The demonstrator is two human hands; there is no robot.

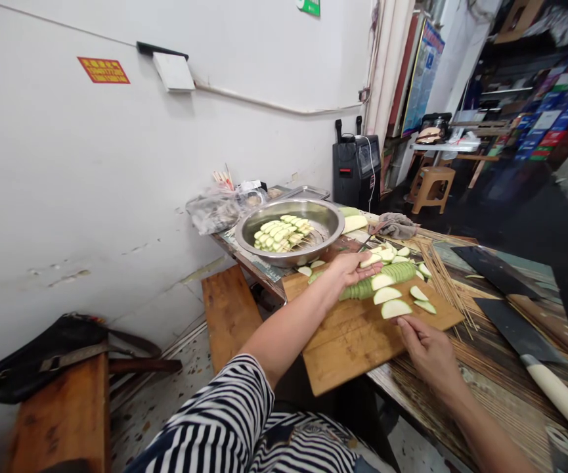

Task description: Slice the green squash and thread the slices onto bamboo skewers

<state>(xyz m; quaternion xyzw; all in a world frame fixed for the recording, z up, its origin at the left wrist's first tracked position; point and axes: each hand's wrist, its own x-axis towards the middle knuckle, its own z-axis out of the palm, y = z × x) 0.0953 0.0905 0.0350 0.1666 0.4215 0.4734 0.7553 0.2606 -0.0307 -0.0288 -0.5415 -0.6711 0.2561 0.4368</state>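
My right hand (426,348) pinches the near end of a skewer whose green-edged zucchini slices (396,309) hang in a row above the cutting board (347,348). My left hand (355,268) reaches across the board, palm partly up, its fingers around a pale slice (371,261) at the far end of that row. Beneath and beyond the hands, a fanned row of cut slices (399,271) and loose half-round pieces lie on the board. Behind it, a steel bowl (330,244) holds several filled skewers (284,233).
Bare bamboo skewers (438,276) lie right of the board, beside two cleavers (515,328) (495,269). A grey cloth (396,225), plastic bags (217,209) and a metal tray (308,192) are farther back. Wooden benches (229,315) stand at the left; a black speaker (357,171) is behind.
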